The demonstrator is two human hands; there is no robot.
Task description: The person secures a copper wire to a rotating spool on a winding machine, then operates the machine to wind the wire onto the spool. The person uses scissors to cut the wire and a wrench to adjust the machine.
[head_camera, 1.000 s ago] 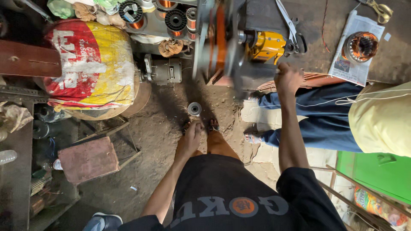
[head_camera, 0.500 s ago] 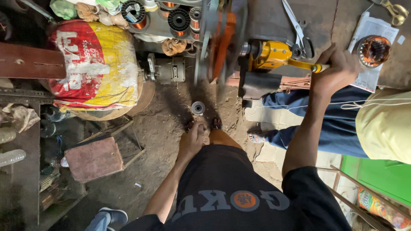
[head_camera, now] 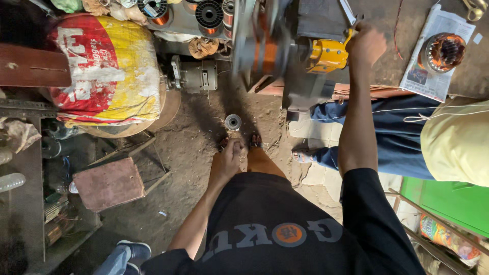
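My right hand [head_camera: 364,43] is raised and closed around the crank handle [head_camera: 349,34] of a yellow winding machine [head_camera: 326,55] on the bench. The machine's wheel [head_camera: 265,40] is blurred with motion. My left hand [head_camera: 229,157] hangs low by my knee with its fingers pinched together. Anything between them is too thin to see. Just beyond that hand a small grey spool [head_camera: 233,122] stands on the dirt floor.
A red, yellow and white sack [head_camera: 102,66] lies at the left, with a grey motor [head_camera: 193,76] beside it. A reddish stool [head_camera: 107,183] stands lower left. Another person in blue trousers [head_camera: 387,137] sits at the right. A stator [head_camera: 442,51] rests on newspaper.
My right hand has swung round with the crank, first out to the right, then up to the top of the yellow machine. My left hand stays low by the spool.
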